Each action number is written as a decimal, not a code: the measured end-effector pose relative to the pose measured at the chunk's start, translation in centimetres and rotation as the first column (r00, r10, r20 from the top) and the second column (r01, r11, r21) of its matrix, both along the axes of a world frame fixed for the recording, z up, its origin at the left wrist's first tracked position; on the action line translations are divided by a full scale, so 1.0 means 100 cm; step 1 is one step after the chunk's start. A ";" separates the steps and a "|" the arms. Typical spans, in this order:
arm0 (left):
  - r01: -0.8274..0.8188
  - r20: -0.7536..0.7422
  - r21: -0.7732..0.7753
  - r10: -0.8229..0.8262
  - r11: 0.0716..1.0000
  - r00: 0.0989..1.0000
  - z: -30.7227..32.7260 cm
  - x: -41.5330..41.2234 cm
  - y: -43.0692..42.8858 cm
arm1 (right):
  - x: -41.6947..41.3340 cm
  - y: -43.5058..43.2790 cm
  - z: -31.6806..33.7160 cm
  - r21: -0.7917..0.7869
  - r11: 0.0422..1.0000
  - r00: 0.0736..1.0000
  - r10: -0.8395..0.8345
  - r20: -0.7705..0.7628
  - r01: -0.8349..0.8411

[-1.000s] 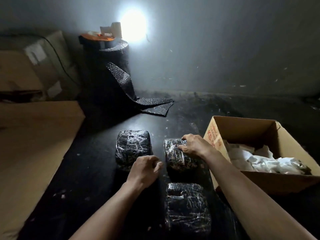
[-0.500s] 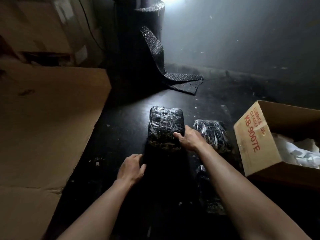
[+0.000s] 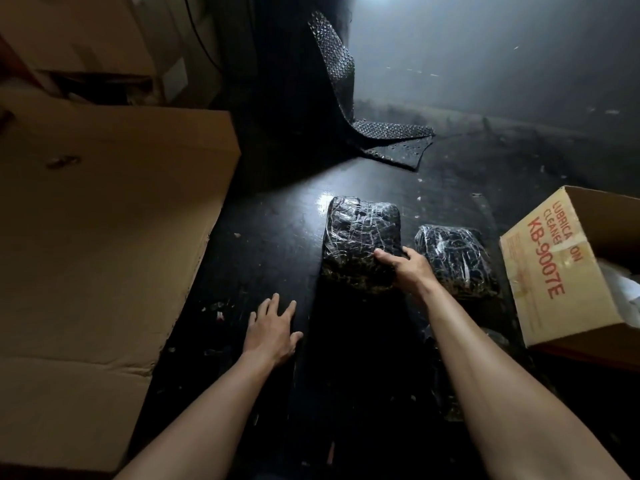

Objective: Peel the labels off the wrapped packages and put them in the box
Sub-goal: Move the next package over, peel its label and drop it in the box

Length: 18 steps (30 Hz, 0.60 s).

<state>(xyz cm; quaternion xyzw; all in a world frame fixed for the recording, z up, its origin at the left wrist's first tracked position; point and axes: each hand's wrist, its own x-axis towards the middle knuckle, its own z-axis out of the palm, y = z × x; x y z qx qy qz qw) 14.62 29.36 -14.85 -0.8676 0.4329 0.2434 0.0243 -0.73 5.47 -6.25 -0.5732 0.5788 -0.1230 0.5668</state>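
The right hand (image 3: 405,268) has left the right-hand package (image 3: 457,261) and now clasps the near corner of the left package (image 3: 362,244), fingers (image 3: 382,253) curled onto its wrap. The left hand (image 3: 273,329) has dropped flat on the bench (image 3: 277,244), fingers spread. No label shows, so it is probably being pulled closer; the box (image 3: 543,268) waits beyond the right-hand package.

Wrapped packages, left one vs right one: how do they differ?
The left package has the right hand gripping its near right corner; the right package lies untouched. The left package sits farther from the cardboard box; the right package lies beside it. The left package looks larger in frame. Both are dark bundles in shiny clear film on the black floor.
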 end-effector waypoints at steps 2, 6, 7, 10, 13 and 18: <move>0.002 -0.002 -0.005 -0.002 1.000 1.000 0.000 0.001 0.001 | 0.001 0.004 0.004 -0.012 0.999 0.998 -0.034 0.049 0.035; 0.014 -0.009 -0.008 -0.014 1.000 1.000 0.000 0.002 0.003 | -0.004 0.018 0.009 0.049 0.991 0.975 -0.134 0.176 0.127; 0.022 -0.006 -0.004 -0.022 1.000 1.000 0.000 0.003 0.003 | -0.008 0.023 0.009 0.090 0.986 0.967 -0.154 0.205 0.138; 0.056 0.021 -0.001 -0.056 0.998 0.998 -0.005 0.006 0.007 | -0.027 0.050 0.010 0.170 0.973 0.945 -0.198 0.260 0.156; 0.090 0.044 0.007 -0.091 0.996 0.995 -0.014 0.004 0.014 | -0.050 0.081 0.000 0.177 0.969 0.935 -0.219 0.279 0.174; 0.100 0.031 0.011 -0.100 0.995 0.994 -0.025 0.004 0.017 | -0.092 0.135 -0.023 0.185 0.965 0.951 -0.222 0.214 0.183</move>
